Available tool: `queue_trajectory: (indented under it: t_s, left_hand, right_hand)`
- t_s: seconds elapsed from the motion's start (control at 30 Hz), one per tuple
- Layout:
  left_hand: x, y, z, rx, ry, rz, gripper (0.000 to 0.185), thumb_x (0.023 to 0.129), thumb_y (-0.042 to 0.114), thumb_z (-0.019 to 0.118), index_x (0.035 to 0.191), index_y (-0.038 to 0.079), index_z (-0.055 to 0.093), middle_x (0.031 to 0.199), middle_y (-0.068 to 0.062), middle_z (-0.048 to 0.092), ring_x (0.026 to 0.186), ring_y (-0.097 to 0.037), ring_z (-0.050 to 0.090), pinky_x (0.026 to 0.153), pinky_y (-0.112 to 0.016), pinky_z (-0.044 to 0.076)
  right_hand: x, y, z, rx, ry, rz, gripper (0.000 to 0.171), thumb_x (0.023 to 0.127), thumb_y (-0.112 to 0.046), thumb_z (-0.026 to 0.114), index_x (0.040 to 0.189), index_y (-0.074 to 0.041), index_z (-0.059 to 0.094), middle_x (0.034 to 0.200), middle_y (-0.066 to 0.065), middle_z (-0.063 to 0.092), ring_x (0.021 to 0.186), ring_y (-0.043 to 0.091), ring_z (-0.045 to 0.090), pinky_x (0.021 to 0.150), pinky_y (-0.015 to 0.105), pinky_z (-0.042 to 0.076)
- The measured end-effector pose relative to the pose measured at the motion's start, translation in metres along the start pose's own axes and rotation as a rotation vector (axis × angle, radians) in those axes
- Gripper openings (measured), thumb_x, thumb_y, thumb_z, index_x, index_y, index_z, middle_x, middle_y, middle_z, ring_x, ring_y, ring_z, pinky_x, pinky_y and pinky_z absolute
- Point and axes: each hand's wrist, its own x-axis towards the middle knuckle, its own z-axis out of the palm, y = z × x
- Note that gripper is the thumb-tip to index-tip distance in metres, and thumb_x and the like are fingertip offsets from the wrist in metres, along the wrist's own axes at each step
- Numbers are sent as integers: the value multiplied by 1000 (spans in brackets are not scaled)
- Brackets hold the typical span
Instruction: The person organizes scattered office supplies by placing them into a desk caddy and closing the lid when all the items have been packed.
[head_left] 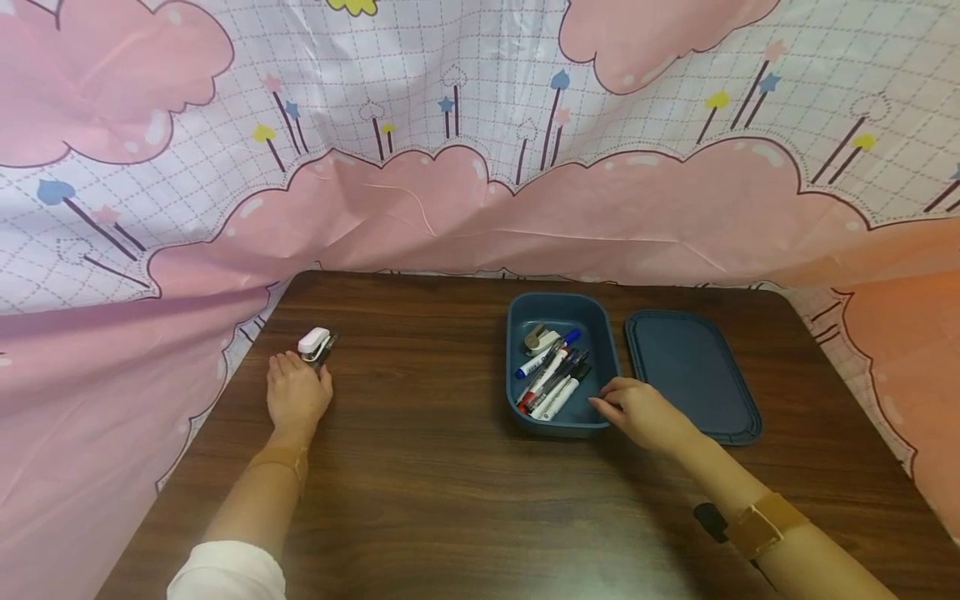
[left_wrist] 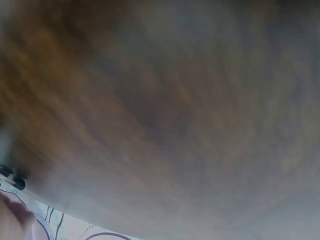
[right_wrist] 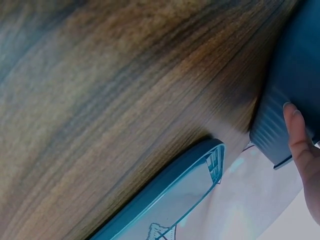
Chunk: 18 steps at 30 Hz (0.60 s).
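Your left hand (head_left: 297, 393) lies back-up at the far left of the tabletop (head_left: 442, 492), right behind a small white stapler-like item (head_left: 313, 340) with a dark strip (head_left: 324, 355) along its right side. Its fingers lie side by side with the thumb apart; you cannot tell from here whether they hold the item, as your left wrist view is mostly blurred wood.

Your right hand (head_left: 639, 410) grips the blue box (head_left: 562, 429) by its right wall, close to the near corner. Its fingers are clamped on that wall: some digits reach over the inside, and others press the ribbed outer face, as your right wrist view shows.

The box stands upright and uncovered, right of the middle. In it you have a pile of pens and markers (head_left: 553, 375), some with blue, red or black ends, and behind them a brownish, metallic-looking piece (head_left: 536, 337) beside a white piece (head_left: 546, 342). The matching lid (head_left: 690, 371) lies flat just right of the box. A pink-and-white patterned curtain (head_left: 480, 200) hangs behind.
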Motion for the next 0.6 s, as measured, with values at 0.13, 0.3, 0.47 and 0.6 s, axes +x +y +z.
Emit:
queue_trajectory:
  t_s: [0.13,0.3,0.47,0.6]
  left_hand:
    - [-2,2,2,1,-54,-34,55,93,21,50,118,-28,49,112,-44,57,112,-55,54,99,-56,46]
    - [-2,4,6,6,-9,6,45,92,14,49,108,-28,55,97,-41,61,96,-52,60,87,-55,51]
    - [-2,8,6,30,34,90,32,87,2,48,96,-27,58,84,-37,62,79,-47,60,69,-54,52]
    - [-3,14,1,31,22,99,28,85,-4,43,91,-26,59,81,-36,61,78,-46,61,63,-53,54]
  right_hand:
    - [0,0,0,3,-2,-4,21,90,-12,67,72,-3,74,89,10,69,80,21,66,64,31,58]
    - [1,0,0,3,-6,2,21,90,-12,66,73,-4,74,89,9,69,80,20,67,65,31,58]
    - [1,2,0,-3,7,-10,19,90,-12,67,74,-4,75,88,8,69,79,19,66,65,31,58]
    - [1,2,0,-1,10,-18,19,90,-12,67,74,-4,75,87,8,69,79,19,66,64,31,58]
